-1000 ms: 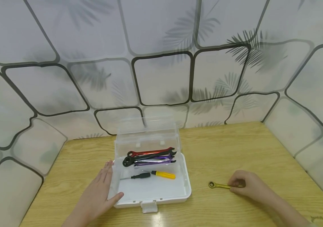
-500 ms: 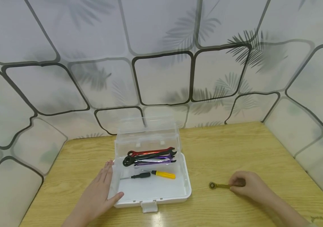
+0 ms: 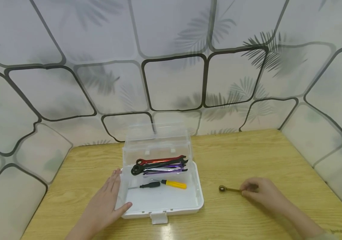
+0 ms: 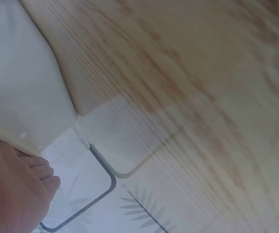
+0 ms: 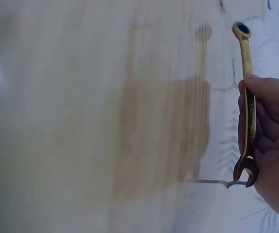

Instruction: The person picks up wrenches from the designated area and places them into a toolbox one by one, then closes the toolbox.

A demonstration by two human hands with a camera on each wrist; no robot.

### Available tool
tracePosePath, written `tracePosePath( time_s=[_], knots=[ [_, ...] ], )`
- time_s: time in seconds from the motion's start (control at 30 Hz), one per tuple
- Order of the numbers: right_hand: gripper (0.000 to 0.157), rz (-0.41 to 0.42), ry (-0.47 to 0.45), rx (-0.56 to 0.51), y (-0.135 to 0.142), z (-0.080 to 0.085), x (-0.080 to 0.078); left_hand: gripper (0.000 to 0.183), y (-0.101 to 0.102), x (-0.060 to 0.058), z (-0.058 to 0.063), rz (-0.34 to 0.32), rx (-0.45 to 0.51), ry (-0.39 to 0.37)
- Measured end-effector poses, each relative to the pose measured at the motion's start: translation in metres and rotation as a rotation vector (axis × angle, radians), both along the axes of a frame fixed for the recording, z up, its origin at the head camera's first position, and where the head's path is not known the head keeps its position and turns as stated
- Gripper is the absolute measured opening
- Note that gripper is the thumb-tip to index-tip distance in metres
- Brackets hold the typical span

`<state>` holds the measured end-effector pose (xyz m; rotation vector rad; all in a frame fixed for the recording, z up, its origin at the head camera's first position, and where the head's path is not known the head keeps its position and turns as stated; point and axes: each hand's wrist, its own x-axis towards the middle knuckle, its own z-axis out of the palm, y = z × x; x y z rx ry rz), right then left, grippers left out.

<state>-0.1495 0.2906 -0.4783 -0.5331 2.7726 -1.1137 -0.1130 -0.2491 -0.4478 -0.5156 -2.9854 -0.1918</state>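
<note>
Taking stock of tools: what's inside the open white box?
In front, a black screwdriver and a yellow tool; behind them, piled wrenches, red, black and purple among them. The lower ones are partly covered, their number unclear.

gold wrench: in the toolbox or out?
Out. In the head view, the gold wrench is pinched in the right hand, to the right of the white toolbox, with bare table between.
</note>
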Motion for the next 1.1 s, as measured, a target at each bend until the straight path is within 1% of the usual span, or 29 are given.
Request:
tracePosePath(
  time_s=[0.2,0.37,0.53,0.8,1.1],
  knots=[
    [0.009,-0.022,0.036,-0.006,-0.006,0.01,-0.004,0.102,0.0,-0.001,0.0,0.007,-0.007,-0.016],
    [0.01,-0.033,0.069,0.016,-0.012,0.021,-0.011,0.102,0.001,0.0,0.001,0.008,-0.008,-0.016],
    [0.012,-0.02,0.128,0.028,-0.018,0.034,-0.018,0.102,0.001,0.0,0.001,0.007,-0.007,-0.018],
    [0.011,-0.016,0.171,0.022,-0.029,0.058,-0.028,0.103,0.0,0.0,0.0,0.008,-0.022,-0.011],
    [0.012,-0.005,0.231,0.01,-0.04,0.079,-0.041,0.102,0.0,0.0,-0.002,0.001,-0.025,0.005]
  ],
)
